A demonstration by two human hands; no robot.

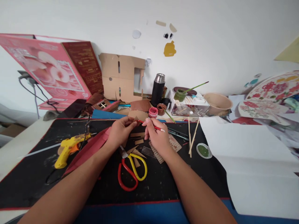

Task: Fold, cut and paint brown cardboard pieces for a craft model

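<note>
My right hand (157, 133) is closed around a red pencil (158, 128), its tip pointing left toward my other hand. The fingers of my left hand (122, 129) are pinched on a small brown cardboard piece (136, 118), partly hidden by the fingers. The pencil tip is at or very near this piece; contact is too small to tell. Below the hands, scissors (133, 169) with one red and one yellow handle lie on the black mat (158, 186). Cardboard scraps (139, 141) are scattered between my hands, and a corrugated piece (174, 143) lies partly under my right hand.
A yellow glue gun (66, 151) and dark red sheet (86, 151) lie left. Wooden sticks (190, 140), a lid with green paint (204, 151) and white paper (254, 155) are right. Behind stand paint jars (153, 112), a black thermos (158, 91) and a beige bowl (218, 102).
</note>
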